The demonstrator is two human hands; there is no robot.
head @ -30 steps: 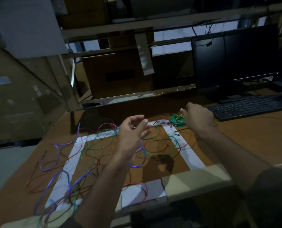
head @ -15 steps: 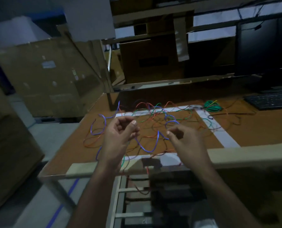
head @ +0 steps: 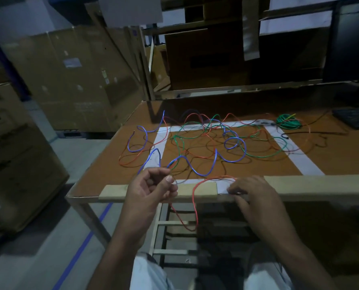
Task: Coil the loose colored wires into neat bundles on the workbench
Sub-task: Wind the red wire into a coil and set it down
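Both hands are now dropping back to the bench's (head: 300, 183) near edge, left hand (head: 151, 189) pinching a blue wire (head: 197, 170), right hand (head: 252, 191) gripping a red wire (head: 194, 197), starting a new coil.

I see a brown-topped bench (head: 103, 164) with a square of white tape (head: 160, 139) marked on it and pale tape strips (head: 203, 190) along the near edge. Loose blue wires (head: 233, 143), red wires (head: 132, 162) and green wires (head: 258, 155) sprawl tangled across the square. A coiled green bundle (head: 287, 122) sits at far right, keyboard (head: 356, 118) near it.
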